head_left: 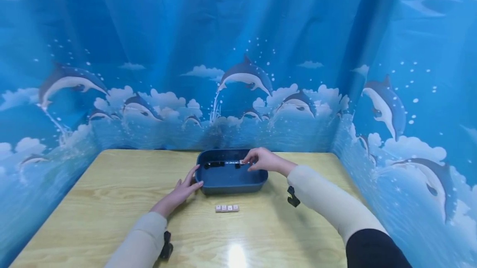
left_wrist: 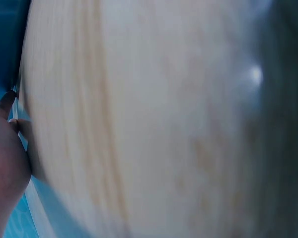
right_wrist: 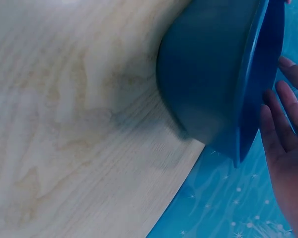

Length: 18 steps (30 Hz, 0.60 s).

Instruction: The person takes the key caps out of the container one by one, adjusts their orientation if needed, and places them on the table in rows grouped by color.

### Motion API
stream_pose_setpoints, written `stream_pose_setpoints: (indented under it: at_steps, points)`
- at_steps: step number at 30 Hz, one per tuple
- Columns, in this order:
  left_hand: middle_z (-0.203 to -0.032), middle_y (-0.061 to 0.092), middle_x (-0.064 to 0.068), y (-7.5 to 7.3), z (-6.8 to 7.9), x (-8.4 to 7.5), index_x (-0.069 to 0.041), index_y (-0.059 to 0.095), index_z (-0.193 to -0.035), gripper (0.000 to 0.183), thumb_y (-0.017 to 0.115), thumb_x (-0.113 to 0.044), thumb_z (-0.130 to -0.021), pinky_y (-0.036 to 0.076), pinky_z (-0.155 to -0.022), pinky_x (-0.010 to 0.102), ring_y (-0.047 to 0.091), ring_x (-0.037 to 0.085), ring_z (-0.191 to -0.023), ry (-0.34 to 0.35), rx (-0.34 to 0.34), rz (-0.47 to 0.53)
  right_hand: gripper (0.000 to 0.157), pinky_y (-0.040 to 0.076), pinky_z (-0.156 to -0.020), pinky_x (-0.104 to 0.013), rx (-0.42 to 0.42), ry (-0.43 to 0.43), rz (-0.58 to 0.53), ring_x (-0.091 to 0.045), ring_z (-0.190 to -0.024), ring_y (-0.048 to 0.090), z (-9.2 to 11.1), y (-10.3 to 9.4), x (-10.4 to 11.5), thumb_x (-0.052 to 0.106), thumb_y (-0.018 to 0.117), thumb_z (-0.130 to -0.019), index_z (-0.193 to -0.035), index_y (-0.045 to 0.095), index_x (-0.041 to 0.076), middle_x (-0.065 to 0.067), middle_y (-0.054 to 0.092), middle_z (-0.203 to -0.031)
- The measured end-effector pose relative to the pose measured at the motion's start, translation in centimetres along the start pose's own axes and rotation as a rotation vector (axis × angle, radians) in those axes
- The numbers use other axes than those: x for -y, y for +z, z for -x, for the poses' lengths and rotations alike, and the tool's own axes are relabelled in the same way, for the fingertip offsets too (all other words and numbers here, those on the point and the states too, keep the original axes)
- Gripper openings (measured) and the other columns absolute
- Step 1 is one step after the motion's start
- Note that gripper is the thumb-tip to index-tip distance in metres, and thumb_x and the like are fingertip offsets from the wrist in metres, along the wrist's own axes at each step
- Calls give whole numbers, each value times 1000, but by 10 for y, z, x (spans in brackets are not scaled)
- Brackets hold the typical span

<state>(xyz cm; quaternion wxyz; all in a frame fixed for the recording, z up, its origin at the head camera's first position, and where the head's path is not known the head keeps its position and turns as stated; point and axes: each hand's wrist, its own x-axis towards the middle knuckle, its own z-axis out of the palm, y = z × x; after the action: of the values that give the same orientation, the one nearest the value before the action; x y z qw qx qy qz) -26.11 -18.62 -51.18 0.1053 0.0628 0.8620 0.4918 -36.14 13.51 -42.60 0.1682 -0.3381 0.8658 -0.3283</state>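
So the biggest thing is the blue dolphin curtain (head_left: 238,23) wrapping around the back and sides, then a pale wood-grain desk (head_left: 126,185). Toward the far edge sits a dark blue bin (head_left: 234,189), basically a rounded rectangle, open on top, with walls flaring up to a thin rim.

Next, the hands: the left hand (head_left: 182,191) isn't clenched, just spread fingers touching the bin's left end. The right hand (head_left: 263,160) is over the bin's right side, thumb and finger pinching a small piece.

Inside the bin there's a long black object (head_left: 215,164), too small to identify. On the near side, a neat row of four whitish tiles (head_left: 227,208), faint marks unreadable. Tiniest is that pinched white piece (head_left: 242,162), mostly hidden by fingertips.
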Motion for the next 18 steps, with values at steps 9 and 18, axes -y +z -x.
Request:
stream_pose_setpoints:
  at_steps: [9, 18]
  points:
    - [-152, 25, 31, 2, -1, 0, -23, 6, -158, 72, 49, -37, -102, -17, -108, 63, -7, 52, -141, -3, 8, 14, 34, 56, -78, -30, 27, 93, 43, -26, -104, 62, -22, 2, -12, 2, 76, -83, -116, 70, 3, -10, 65, -114]
    - [-152, 27, 30, 1, 0, 3, -22, 6, -158, 71, 48, -37, -102, -17, -110, 60, 9, 48, -143, 1, -12, -10, 43, 53, -85, -35, 60, 172, 123, -23, -107, 60, -39, 12, -17, 7, 79, -82, -123, 66, 7, -6, 64, -118]
